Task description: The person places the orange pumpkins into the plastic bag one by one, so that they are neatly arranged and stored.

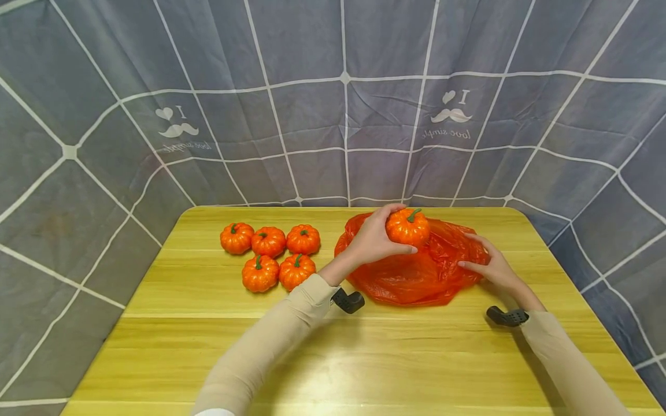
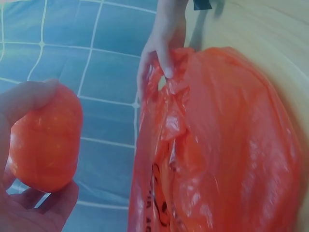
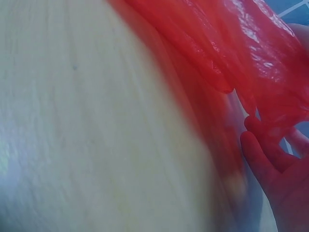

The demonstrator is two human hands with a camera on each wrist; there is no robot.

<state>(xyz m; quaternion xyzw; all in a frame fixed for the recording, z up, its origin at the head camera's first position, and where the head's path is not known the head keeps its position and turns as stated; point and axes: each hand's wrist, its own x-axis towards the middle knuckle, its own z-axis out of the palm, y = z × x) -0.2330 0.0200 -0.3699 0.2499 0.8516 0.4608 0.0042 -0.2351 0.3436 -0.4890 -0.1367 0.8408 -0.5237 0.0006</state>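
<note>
My left hand [image 1: 376, 237] grips a small orange toy pumpkin [image 1: 408, 227] with a green stem, thumb on one side and fingers on the other. It is held over a crumpled red plastic bag [image 1: 406, 284]. In the left wrist view the same pumpkin [image 2: 48, 140] shows beside the bag [image 2: 236, 135], apart from it. At the bag's right end, my right hand [image 1: 496, 267] holds the edge, with thumb and fingers around the thin film. The right wrist view shows the bag [image 3: 270, 63] draped over part of that hand [image 3: 285, 183], so some fingers are hidden.
Several more small pumpkins [image 1: 268, 242] sit in a group on the left of the wooden table [image 1: 416, 358]. A grey curtain [image 1: 312, 127] with white grid lines hangs behind the table and along its sides. Black wrist mounts [image 1: 347, 301] are on both arms.
</note>
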